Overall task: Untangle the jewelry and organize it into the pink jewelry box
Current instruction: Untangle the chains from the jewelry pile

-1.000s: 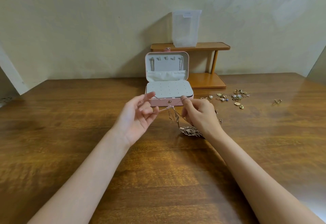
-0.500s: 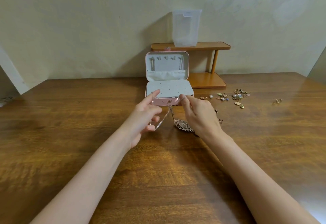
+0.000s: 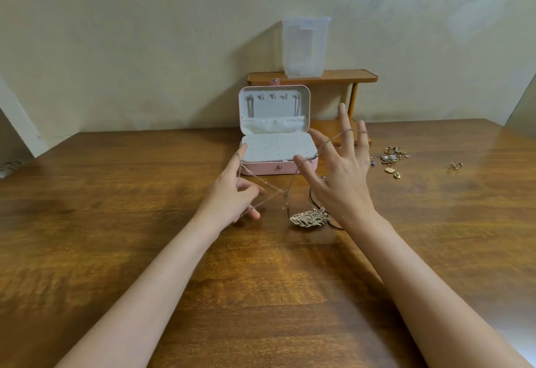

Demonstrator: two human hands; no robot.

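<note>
The pink jewelry box (image 3: 278,169) stands open at the table's far middle; its lid holds hung chains and its white tray is dotted with holes. A thin gold chain (image 3: 269,185) is stretched in crossing strands between my hands, just in front of the box. My left hand (image 3: 232,193) has the chain looped over its raised index finger and caught in its curled lower fingers. My right hand (image 3: 342,176) is spread wide with straight fingers, and the chain runs across several of them. A gold leaf pendant (image 3: 309,218) on a dark cord lies on the table below.
Several loose gold earrings and charms (image 3: 393,159) lie right of the box, with a single piece (image 3: 456,165) farther right. Behind the box, against the wall, a small wooden shelf (image 3: 333,76) carries a clear plastic container (image 3: 306,48).
My hands have pulled apart. The right hand went from pinching the chain to spreading its fingers and rising to the right, which stretched the chain into a web. The pendant stays on the table.
</note>
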